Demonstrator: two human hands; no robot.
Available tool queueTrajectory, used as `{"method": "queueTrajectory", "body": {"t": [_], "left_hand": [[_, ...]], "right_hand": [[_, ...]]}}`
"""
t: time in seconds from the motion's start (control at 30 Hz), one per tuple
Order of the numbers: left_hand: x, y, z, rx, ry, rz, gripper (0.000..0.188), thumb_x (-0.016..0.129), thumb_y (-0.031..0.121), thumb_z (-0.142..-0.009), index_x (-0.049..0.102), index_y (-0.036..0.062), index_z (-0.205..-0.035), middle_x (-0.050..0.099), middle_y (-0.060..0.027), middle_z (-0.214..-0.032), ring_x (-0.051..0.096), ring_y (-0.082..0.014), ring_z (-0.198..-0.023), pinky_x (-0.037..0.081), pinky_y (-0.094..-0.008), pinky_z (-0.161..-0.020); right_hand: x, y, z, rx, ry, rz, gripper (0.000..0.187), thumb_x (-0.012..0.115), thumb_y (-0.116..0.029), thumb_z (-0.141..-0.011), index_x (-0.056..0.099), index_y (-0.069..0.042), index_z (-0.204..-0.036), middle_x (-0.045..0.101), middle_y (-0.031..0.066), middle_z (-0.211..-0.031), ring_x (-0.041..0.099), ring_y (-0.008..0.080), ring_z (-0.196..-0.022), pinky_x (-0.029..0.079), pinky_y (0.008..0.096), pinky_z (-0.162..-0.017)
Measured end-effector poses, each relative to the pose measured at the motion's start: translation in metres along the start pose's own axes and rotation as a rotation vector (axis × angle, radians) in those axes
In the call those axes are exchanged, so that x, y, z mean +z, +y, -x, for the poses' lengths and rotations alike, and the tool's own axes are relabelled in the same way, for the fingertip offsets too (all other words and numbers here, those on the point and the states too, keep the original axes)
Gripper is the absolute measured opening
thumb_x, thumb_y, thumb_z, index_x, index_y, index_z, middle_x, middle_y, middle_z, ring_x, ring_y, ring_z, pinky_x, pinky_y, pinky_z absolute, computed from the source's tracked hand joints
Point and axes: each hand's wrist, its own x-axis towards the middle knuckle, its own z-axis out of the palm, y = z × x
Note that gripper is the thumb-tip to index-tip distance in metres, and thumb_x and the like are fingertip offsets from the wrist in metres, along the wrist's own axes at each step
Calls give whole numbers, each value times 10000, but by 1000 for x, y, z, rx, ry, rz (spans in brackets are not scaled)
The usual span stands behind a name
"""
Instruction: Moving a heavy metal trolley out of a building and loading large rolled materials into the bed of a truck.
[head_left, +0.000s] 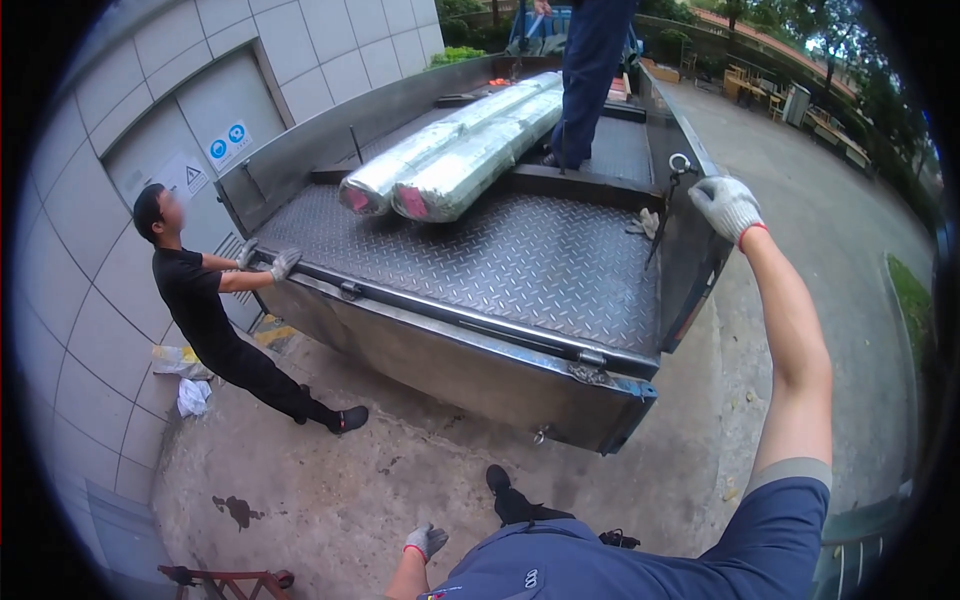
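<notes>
My right hand (727,207), in a white knit glove with a red cuff, is closed over the top edge of the truck bed's side panel (688,240), arm stretched out. My left hand (427,541), gloved alike, hangs low in front of my body, fingers extended, holding nothing. Two long bundles (470,160) in silvery wrapping with pink ends lie lengthwise on the tread-plate bed (540,270), propped across a dark crossbar (600,186). The bed's tailgate (450,365) hangs down in front of me.
A co-worker in black (205,300) stands at the left, gloved hands on the bed's rear edge. Another person's dark trouser leg (590,85) stands on the bed beside the bundles. A red metal frame (235,580) is at lower left; a white bag (193,397) lies by the wall.
</notes>
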Motion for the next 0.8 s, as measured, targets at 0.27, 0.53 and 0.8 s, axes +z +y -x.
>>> {"method": "queueTrajectory", "body": {"t": [0.27,0.53,0.8], "left_hand": [[17,-5,2,-20,-90,-23,678,461,362,-1089,253,-32,-1599,361,-342,-1599,424,-525,-1437,397,-554,-1193],[25,-2,11,-31,-72,-48,668,460,360,-1088,276,-42,-1590,395,-335,-1582,443,-523,-1424,401,-550,-1188],[20,37,-24,40,-78,6,642,508,327,-1077,321,-68,-1547,468,-355,-1511,536,-550,-1321,480,-580,-1107]], "right_hand": [[-9,5,3,40,15,-28,346,627,-355,-975,785,-77,-1106,734,210,-1142,681,398,-1074,523,473,-964],[-3,1,6,34,9,-28,368,601,-376,-980,780,-90,-1125,737,204,-1133,684,400,-1077,527,471,-961],[-7,0,6,33,27,-37,370,604,-376,-976,780,-87,-1127,739,198,-1142,687,392,-1079,528,469,-967]]}}
